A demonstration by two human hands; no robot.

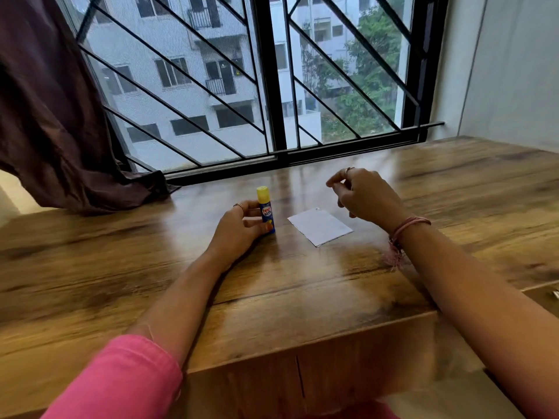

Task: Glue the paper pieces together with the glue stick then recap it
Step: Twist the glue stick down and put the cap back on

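Observation:
A blue glue stick [267, 213] with a yellow cap on top stands upright on the wooden table [151, 267]. My left hand [239, 228] holds its lower body between thumb and fingers. A white paper piece [320, 226] lies flat on the table just to the right of the stick. My right hand [364, 193] hovers above and behind the paper's far right corner, fingers loosely curled, holding nothing that I can see.
A barred window [272, 86] runs along the table's far edge. A dark brown curtain [54, 116] hangs at the left, its hem resting on the table's back left corner. A pale wall [508, 71] stands at the right.

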